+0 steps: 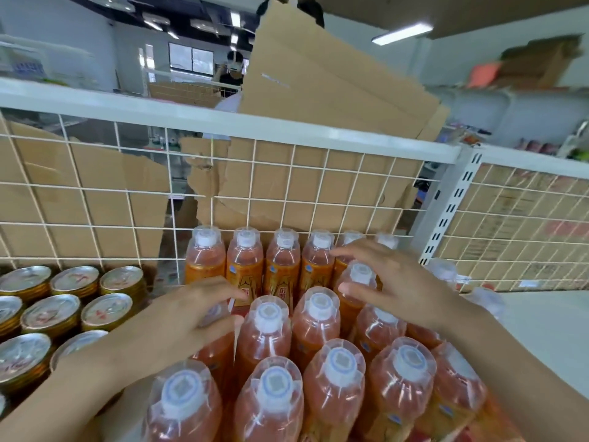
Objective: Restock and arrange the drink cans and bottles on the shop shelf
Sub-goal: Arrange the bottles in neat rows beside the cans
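Observation:
Several orange drink bottles with white caps stand in rows on the shelf, reaching back to the wire grid. My left hand lies over the left side of the block, its fingers spread and touching a bottle underneath. My right hand hovers over the right side, fingers spread around a bottle top in the second row. Neither hand clearly grips a bottle. Gold cans with silver lids fill the shelf to the left of the bottles.
A white wire grid backs the shelf, with torn cardboard behind and above it. A white slotted upright stands at the right. White shelf surface shows right of the bottles. A person stands far behind the shelf.

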A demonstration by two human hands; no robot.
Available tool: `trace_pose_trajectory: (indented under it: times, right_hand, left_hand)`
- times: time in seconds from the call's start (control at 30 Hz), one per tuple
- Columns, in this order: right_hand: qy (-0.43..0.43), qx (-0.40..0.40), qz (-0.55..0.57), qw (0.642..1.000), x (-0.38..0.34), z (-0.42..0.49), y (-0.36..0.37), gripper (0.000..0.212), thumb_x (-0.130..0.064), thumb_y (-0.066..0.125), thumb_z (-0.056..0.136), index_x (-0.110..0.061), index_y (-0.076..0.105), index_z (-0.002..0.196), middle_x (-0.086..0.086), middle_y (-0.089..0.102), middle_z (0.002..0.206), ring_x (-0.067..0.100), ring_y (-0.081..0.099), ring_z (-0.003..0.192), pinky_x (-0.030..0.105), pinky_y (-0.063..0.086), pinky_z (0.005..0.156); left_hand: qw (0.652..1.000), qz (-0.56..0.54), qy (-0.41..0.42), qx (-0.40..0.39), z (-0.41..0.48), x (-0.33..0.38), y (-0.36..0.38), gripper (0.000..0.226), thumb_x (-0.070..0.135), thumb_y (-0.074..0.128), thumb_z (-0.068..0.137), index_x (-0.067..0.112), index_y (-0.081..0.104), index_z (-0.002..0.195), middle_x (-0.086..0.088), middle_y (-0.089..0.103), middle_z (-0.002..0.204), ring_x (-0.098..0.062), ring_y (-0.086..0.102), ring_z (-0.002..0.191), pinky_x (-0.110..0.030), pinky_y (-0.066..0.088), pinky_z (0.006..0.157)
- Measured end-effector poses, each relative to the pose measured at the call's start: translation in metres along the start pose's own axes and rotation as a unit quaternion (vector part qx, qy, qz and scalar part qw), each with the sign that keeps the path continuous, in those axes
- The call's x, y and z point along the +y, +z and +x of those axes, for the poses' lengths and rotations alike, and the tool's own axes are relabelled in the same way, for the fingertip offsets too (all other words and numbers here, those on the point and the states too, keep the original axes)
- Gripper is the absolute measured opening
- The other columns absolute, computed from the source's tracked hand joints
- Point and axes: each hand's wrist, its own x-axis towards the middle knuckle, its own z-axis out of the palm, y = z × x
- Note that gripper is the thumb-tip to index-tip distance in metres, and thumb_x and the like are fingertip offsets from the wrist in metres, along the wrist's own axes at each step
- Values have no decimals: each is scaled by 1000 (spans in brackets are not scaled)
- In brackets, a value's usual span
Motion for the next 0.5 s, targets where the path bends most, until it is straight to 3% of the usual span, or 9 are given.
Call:
trace_pose_trajectory:
  times: [0.13,0.23,0.3,0.4,0.5]
  right_hand:
    - [4,-2,11,1000,-19,7,9,61,-67,34,82,-35,43,133,-21,47,127,-2,46,116,31,42,98]
    - [-5,-53,21,998,-39,18,25,54,-60,44,88,-34,41,135,-15,46,133,2,45,120,35,41,100]
    - [-18,-91,31,995,-51,26,34,49,-51,50,91,-32,42,136,-12,46,134,4,45,120,31,39,100]
    - [-37,-131,50,989,-65,37,39,51,-49,54,88,-32,45,135,-13,49,132,0,44,117,17,35,94]
    - [-36,-159,45,986,-70,42,40,55,-51,63,81,-33,49,131,-15,51,131,1,45,117,20,36,96]
  left_hand:
    - [1000,-25,6,-2,-7,2,-7,53,84,30,68,56,47,111,37,51,112,14,48,108,-12,40,90]
    - [998,-57,3,12,-14,1,-10,58,81,37,68,50,48,115,31,54,114,15,49,105,-6,37,87]
    - [997,-72,-2,20,-18,2,-12,61,79,43,67,45,49,118,37,54,104,22,49,90,-2,36,76]
    - [995,-96,-19,18,-20,-3,-15,67,79,53,63,40,52,117,39,54,104,17,54,89,-7,41,78]
    - [994,-108,-21,5,-21,-11,-18,75,86,51,54,42,52,114,30,56,112,7,55,104,-16,43,88]
